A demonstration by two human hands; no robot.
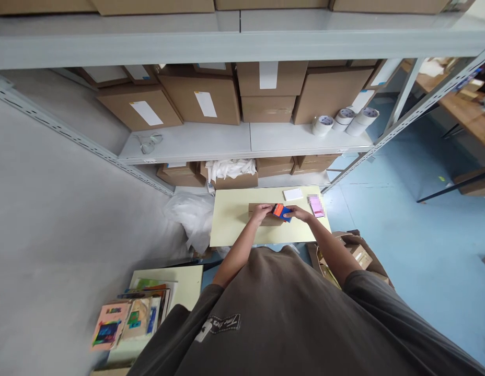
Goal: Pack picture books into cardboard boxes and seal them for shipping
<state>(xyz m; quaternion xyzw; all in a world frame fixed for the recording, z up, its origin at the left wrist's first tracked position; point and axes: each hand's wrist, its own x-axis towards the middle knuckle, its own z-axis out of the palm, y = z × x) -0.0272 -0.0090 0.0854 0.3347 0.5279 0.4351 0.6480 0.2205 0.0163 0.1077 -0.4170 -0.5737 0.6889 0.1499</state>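
So, a person stands at a pale yellow table (230, 224) with both arms reaching out. The left hand (262, 212) and the right hand (299, 213) come together in the middle. Their fingers are closed on a small orange and blue thing (280, 212), one hand on each side, but it is too small to see each finger well. The thing is held just above a flat brown cardboard box (270, 221) that lies on the table.

Near the right hand are a white card (293, 194) and a pink stack of paper (316, 206). A white plastic bag (191, 219) sits by the table's left edge. Ahead is a gray metal shelf (187, 141) with brown boxes (203, 99) and white tape rolls (323, 125). Down on the left, a small table (187, 282) holds colorful picture cards (127, 318). An open cardboard box (356, 256) is on the right, by the blue floor (403, 219).
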